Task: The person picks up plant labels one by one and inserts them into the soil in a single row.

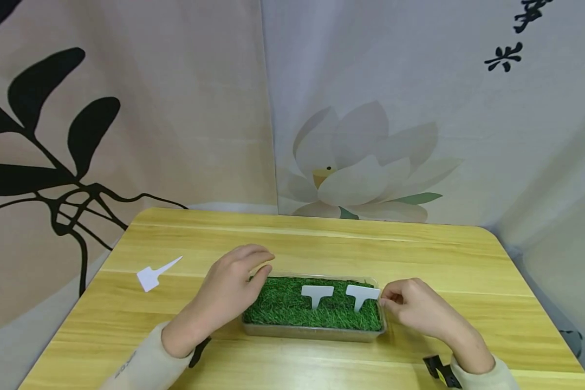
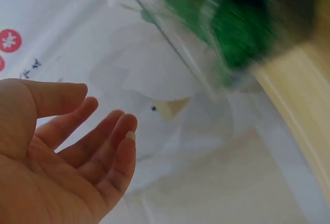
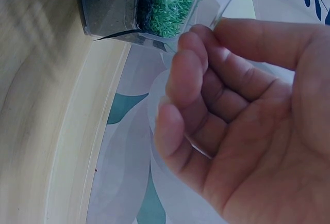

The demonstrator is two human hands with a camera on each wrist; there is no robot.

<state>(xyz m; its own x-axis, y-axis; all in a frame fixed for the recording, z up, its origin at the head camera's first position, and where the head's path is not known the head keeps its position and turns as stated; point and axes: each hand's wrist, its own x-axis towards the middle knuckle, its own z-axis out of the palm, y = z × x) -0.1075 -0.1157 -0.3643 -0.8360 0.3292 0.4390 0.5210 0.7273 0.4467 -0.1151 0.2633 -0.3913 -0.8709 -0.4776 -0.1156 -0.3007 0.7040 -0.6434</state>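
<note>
A clear plastic box (image 1: 312, 331) filled with green artificial grass (image 1: 292, 303) stands on the table. Two white T-shaped plant labels stand in the grass: a middle label (image 1: 317, 292) and a right-hand label (image 1: 362, 293). My right hand (image 1: 421, 309) is at the box's right end, thumb and index fingertip pinching the edge of the right-hand label. In the right wrist view the fingers (image 3: 185, 74) curl, with a thin edge at the pinch. My left hand (image 1: 226, 284) hovers by the box's left end, its relaxed fingers (image 2: 116, 146) holding nothing.
Another white plant label (image 1: 149, 278), with a pointed stem, lies flat on the wooden table (image 1: 185, 227) at the left. Behind the table hangs a printed cloth (image 1: 214, 108) with a lotus and dark leaves.
</note>
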